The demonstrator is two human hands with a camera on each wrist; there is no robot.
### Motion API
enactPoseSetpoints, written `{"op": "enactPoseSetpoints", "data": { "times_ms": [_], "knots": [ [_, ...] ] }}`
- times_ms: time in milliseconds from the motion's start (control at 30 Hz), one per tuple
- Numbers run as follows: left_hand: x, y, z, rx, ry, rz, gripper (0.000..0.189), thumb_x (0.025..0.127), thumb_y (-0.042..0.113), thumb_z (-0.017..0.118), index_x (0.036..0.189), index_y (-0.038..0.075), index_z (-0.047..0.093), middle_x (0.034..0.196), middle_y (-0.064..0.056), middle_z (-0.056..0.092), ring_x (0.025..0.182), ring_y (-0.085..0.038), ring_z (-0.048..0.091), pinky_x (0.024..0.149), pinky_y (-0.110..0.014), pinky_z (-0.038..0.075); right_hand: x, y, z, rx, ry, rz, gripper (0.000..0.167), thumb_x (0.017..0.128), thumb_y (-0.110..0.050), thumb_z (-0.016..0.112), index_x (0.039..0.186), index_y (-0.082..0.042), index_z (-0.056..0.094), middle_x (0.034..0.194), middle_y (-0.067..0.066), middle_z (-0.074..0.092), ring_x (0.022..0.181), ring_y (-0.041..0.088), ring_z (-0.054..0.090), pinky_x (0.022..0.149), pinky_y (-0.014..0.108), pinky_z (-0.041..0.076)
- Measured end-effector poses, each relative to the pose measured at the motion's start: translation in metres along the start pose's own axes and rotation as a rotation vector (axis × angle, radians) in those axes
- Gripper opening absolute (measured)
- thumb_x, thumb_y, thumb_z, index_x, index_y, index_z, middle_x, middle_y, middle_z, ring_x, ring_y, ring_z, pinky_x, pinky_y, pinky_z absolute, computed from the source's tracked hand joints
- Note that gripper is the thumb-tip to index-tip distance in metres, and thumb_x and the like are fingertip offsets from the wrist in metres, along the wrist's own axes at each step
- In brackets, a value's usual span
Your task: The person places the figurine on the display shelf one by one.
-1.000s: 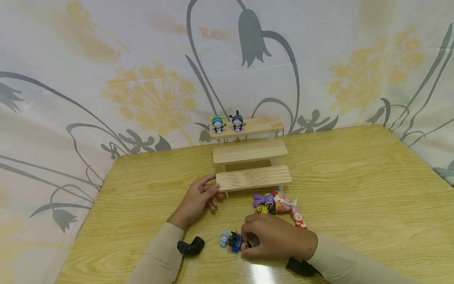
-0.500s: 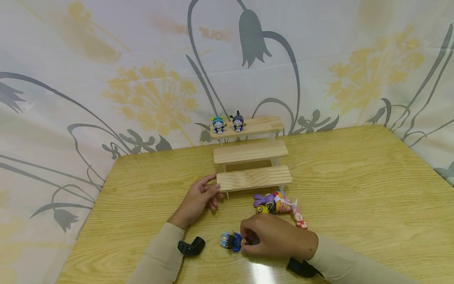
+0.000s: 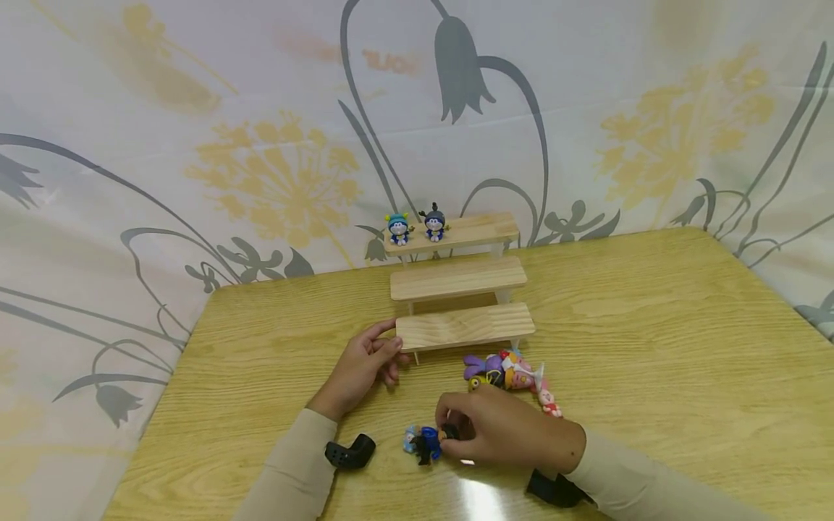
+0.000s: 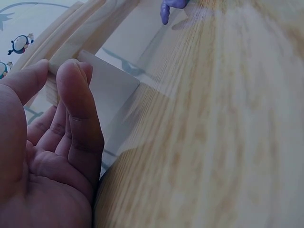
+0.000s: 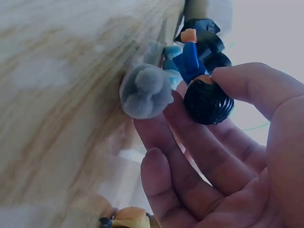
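Observation:
My right hand (image 3: 504, 430) pinches a small figurine (image 5: 206, 102) with glossy black hair and blue clothes. Thumb and fingers hold it by the head, low over the table in the head view. A light blue figurine (image 3: 410, 438) lies just left of it. Beside the fingertips in the right wrist view sits a grey rounded piece (image 5: 146, 91), its kind unclear. My left hand (image 3: 361, 369) grips the left end of the lowest board of a three-step wooden display stand (image 3: 465, 329), thumb at the front corner and index finger behind.
Two blue-capped figurines (image 3: 398, 229) stand at the left of the top step. A cluster of toys, including a purple one (image 3: 478, 365) and a pink-and-red one (image 3: 549, 403), lies in front of the stand, partly behind my right hand. A patterned cloth (image 3: 293, 108) hangs behind the table.
The black-haired figurine has turned in my right hand, which has shifted slightly left and up. My left hand stays on the stand.

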State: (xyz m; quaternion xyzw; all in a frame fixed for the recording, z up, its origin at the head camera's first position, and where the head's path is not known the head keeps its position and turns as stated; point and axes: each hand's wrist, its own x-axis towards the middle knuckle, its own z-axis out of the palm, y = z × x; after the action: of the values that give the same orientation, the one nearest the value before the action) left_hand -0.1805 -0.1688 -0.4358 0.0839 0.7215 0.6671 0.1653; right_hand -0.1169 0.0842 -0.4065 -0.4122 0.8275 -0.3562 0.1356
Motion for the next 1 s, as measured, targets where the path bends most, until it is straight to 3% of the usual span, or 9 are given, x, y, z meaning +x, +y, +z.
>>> {"op": "enactPoseSetpoints", "data": {
  "times_ms": [367, 833, 1000],
  "knots": [
    [0.003, -0.001, 0.001, 0.011, 0.01, 0.004, 0.057, 0.105, 0.029, 0.055, 0.155, 0.011, 0.035, 0.091, 0.0, 0.072, 0.063, -0.01, 0.06, 0.06, -0.024, 0.056, 0.0, -0.001, -0.01, 0.003, 0.087, -0.078, 0.008, 0.094, -0.019, 0.071, 0.1, -0.018, 0.066, 0.085, -0.012, 0.068, 0.072, -0.009, 0.056, 0.062, 0.014, 0.052],
    [0.001, 0.0, -0.004, 0.022, 0.035, -0.005, 0.056, 0.104, 0.026, 0.056, 0.154, 0.01, 0.036, 0.09, -0.001, 0.073, 0.061, -0.011, 0.061, 0.059, -0.024, 0.056, 0.004, -0.01, -0.03, -0.001, 0.219, -0.069, 0.02, 0.094, -0.02, 0.072, 0.112, -0.012, 0.067, 0.098, -0.006, 0.071, 0.078, -0.004, 0.061, 0.066, 0.021, 0.056],
    [0.003, -0.003, -0.002, 0.017, 0.022, -0.008, 0.058, 0.104, 0.027, 0.056, 0.155, 0.009, 0.034, 0.09, -0.002, 0.074, 0.061, -0.01, 0.061, 0.059, -0.025, 0.056, 0.001, -0.006, -0.042, 0.017, 0.318, -0.067, 0.019, 0.093, -0.017, 0.074, 0.107, -0.012, 0.063, 0.092, -0.005, 0.069, 0.076, -0.001, 0.061, 0.064, 0.025, 0.057]
  ]
}}
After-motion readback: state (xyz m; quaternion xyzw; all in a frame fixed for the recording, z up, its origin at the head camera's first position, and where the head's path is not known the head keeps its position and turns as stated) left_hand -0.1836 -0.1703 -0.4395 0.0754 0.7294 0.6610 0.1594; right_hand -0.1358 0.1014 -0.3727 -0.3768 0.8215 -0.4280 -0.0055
